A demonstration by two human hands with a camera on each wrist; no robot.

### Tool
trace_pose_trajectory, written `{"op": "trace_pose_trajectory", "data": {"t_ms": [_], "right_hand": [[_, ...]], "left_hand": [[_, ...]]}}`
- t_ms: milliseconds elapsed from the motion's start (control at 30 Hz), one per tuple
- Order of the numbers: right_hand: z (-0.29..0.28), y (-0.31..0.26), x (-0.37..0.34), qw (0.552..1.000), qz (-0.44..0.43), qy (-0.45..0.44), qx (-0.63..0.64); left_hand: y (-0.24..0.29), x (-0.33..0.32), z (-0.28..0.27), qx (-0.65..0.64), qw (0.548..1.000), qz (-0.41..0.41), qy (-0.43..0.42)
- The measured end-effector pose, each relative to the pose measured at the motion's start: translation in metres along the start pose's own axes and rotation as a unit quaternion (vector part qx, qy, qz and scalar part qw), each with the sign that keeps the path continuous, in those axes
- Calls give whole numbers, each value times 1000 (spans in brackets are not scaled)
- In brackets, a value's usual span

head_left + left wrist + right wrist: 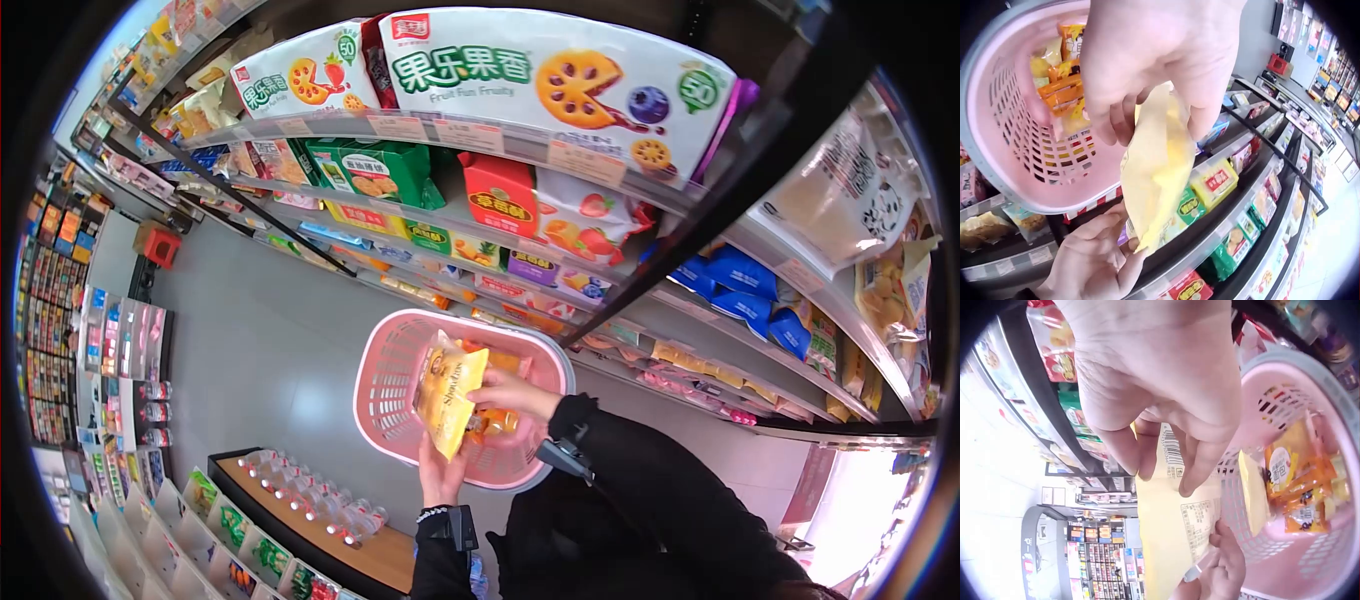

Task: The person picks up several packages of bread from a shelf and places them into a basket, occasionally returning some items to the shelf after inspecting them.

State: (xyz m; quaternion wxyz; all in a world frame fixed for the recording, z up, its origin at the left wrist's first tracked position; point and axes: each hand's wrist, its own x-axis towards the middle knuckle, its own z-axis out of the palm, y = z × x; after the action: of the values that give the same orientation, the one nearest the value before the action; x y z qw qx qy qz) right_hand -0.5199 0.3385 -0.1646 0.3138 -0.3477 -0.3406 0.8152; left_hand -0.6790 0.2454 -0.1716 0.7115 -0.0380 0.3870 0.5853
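Both hands hold a flat yellow snack bag [447, 385] above a pink plastic basket [378, 350]. My left hand [440, 474] pinches the bag's near end, thumb on one face and fingers on the other. At the opposite end, my right hand [516, 392] grips the edge between thumb and fingers. The bag is tilted, its dark-lettered front showing in the head view. A barcode and small print mark its back [1172, 531] in the right wrist view. Several orange packets [1063, 94] and another pale yellow packet [1252, 494] lie inside the basket.
Snack shelves run along the far side and right, with large white fruit biscuit packs [560, 75], a green box [375, 172] and blue bags [735, 285]. A low wooden-topped stand [380, 555] at lower left bears several clear bottles [315, 500]. Grey floor [270, 330] lies left of the basket.
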Motion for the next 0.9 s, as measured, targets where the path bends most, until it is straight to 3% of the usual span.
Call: {"op": "trace_pose_trajectory", "data": {"t_ms": [67,133,267,367,467,533,600,767,867,900], "right_hand": [[7,7,28,1000,6,17,-14],[11,19,54,996,66,60,-4],[10,50,87,977,89,128,-143],[3,62,86,979,63,85,-172],[-8,63,71,981,98,52,-158],[-20,42,54,976,60,12,-207],[-32,23,38,939,119,-27,-321],[-73,-10,-20,956,90,20,-279],[-99,-32,-73,951,39,32,-306],[-107,-29,-93,962,5,90,-259]], "left_hand": [[12,12,-22,-48,998,-42,-10],[23,25,-30,-54,998,-40,8],[37,58,-59,-39,997,-40,54],[42,79,-73,-19,996,-21,85],[38,87,-83,-12,994,-13,110],[36,82,-76,-2,992,-23,121],[31,74,-77,-1,993,-29,118],[11,50,-75,71,991,-85,73],[-9,33,-21,106,986,-103,73],[-17,30,-9,124,984,-118,50]]}}
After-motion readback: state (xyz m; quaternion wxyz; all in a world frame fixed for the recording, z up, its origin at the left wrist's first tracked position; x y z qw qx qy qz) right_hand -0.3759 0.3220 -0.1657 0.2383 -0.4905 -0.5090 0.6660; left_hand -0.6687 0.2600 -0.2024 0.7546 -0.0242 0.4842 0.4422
